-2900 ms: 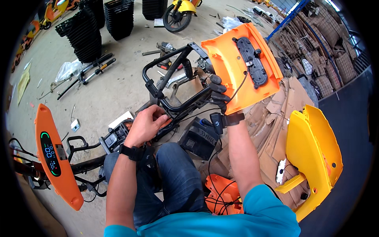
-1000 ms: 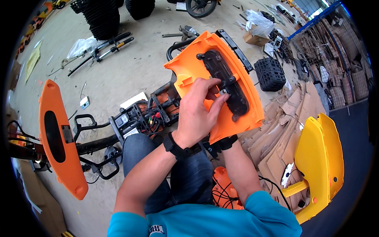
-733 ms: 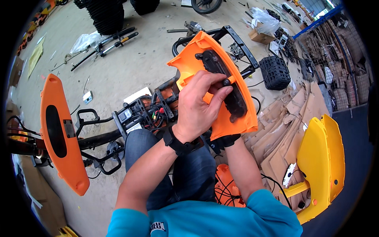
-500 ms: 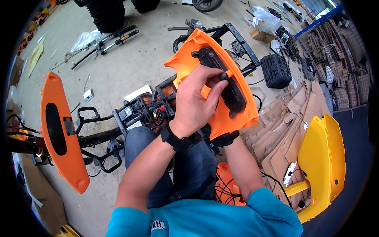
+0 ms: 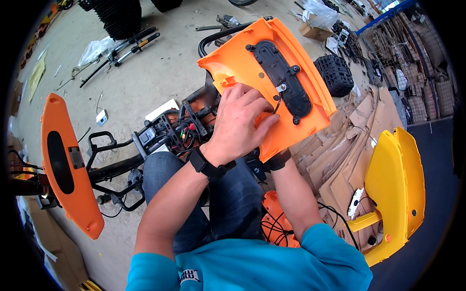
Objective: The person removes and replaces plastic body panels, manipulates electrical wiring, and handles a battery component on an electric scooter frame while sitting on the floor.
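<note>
An orange plastic panel [image 5: 238, 53], tilted with its inner side toward me, stands over my lap. A long black lamp-like unit [image 5: 279, 75] is fixed to it, with a small metal tab [image 5: 281, 88] at its side. My left hand [image 5: 240, 121] lies in front of the panel, thumb and forefinger closed on a short black cable [image 5: 277, 105] beside the unit. My right wrist [image 5: 280, 160] passes behind the panel's lower edge; the panel hides that hand and its fingers. Just left of that wrist shows part of a black object [image 5: 255, 166], its kind unclear.
A black vehicle frame [image 5: 114, 169] with exposed wiring [image 5: 187, 130] stretches left to an upright orange panel [image 5: 68, 165]. A yellow panel [image 5: 391, 189] stands at the right beside flattened cardboard [image 5: 349, 160]. Another orange part [image 5: 276, 218] with black cables lies below my right forearm.
The orange panel has turned and shifted up and right, showing more of its inner face. My left hand has moved off the black unit's middle, down toward the cable beside it.
</note>
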Demonstrator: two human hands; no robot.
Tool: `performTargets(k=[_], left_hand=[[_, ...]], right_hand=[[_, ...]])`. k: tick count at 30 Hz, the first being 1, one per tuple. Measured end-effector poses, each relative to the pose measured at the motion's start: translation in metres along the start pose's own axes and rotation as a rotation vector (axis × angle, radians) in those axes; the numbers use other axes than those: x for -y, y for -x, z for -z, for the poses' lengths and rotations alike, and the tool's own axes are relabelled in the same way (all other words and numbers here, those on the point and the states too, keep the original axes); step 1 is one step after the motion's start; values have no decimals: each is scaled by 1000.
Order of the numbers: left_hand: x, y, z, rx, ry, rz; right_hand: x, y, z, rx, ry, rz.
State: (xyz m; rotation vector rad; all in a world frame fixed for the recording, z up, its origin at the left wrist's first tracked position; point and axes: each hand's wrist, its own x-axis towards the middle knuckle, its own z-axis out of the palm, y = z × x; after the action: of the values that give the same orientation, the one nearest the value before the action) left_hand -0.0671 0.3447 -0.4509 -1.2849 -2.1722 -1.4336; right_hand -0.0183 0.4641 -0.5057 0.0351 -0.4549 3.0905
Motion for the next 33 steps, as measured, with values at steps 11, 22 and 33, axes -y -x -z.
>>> performTargets(k=[11, 22, 33], left_hand=[[1, 4, -9, -90, -134, 152], [23, 6, 11, -492, 1092, 700], [19, 21, 20, -73, -170, 371]], right_hand=[[5, -7, -2, -13, 39, 16], [132, -64, -9, 57, 1472, 235], [151, -129, 16, 107, 2179, 115]])
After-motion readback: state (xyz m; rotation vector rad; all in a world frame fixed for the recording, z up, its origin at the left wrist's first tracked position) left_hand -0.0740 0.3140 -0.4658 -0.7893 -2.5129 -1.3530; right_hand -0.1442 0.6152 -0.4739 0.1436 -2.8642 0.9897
